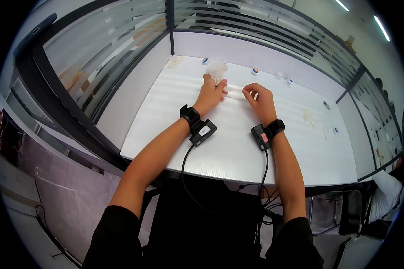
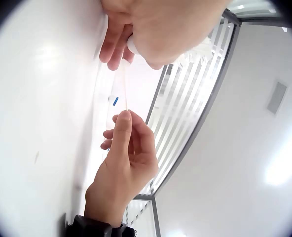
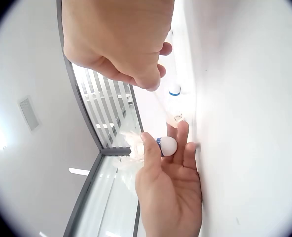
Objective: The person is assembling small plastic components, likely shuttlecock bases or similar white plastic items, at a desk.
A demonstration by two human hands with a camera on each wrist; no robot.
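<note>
My left hand [image 1: 208, 96] holds a small white round-ended item with a blue band [image 3: 168, 146], thumb and fingers curled round it. A whitish, frilly bundle [image 1: 217, 69] stands out beyond that hand, seeming joined to the item. A thin pale strand [image 2: 126, 89] runs between the two hands. At its other end, the right hand [image 1: 262, 105] pinches the strand between thumb and forefinger, its other fingers loosely curled. In the right wrist view the strand's far end lies by the left fingertips [image 3: 183, 129]; the exact contact there is unclear.
On the white table [image 1: 229, 152] stand small blue-banded items, one at the back [image 1: 255, 71] and one at the right [image 1: 336, 130]. Pale strands lie at the back left [image 1: 175, 61] and right [image 1: 308, 116]. Partitions enclose the table's back and sides; cables hang from both wrist cameras.
</note>
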